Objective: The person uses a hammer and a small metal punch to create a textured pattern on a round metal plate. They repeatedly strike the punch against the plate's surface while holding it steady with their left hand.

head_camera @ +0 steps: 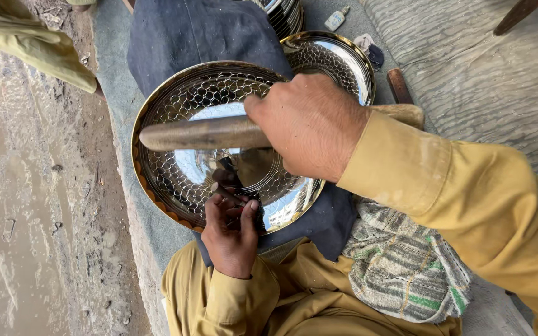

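A round shiny metal plate [175,106] with a hammered scale pattern and a brass rim lies on a dark blue cloth [188,34] over my lap. My left hand [231,233] pinches a small metal punch [222,190] held upright against the plate's patterned band. My right hand [309,127] grips a wooden mallet [200,134], raised across the plate above the punch. A second patterned plate [337,59] lies behind the first, partly under it.
A striped rag [406,267] lies on my right thigh. Stacked metal ware [284,15], a small bottle [336,18] and a wooden handle [398,86] lie behind. Wet muddy ground [32,205] is at the left. Another person's olive sleeve [38,43] shows top left.
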